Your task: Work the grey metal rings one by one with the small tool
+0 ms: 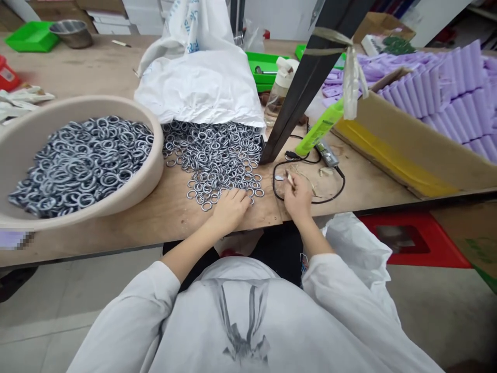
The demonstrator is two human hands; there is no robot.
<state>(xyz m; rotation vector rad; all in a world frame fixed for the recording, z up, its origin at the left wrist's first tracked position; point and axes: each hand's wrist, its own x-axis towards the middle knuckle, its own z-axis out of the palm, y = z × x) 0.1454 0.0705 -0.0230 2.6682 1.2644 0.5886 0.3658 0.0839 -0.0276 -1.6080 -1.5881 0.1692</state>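
My left hand (232, 210) rests at the near edge of a loose pile of grey rings (221, 160) on the wooden table. Its fingers are bent down and together, with ring edges showing beside them; what lies under the fingertips is hidden. To its right, my right hand (298, 199) is closed in a pinch on a small beige stick-like piece (290, 180). A small shiny leaf-shaped bit (278, 177) shows just left of those fingers; I cannot tell whether it joins the held piece. The ring pile spills from under a white woven sack (202, 85).
A large beige basin (157, 155) full of rings stands at left. A dark metal post (298, 88) rises right of the pile. Behind my right hand lie a black cable (344, 181) and a lime-green strip (320, 127). A cardboard box (411, 140) of purple pieces stands at right.
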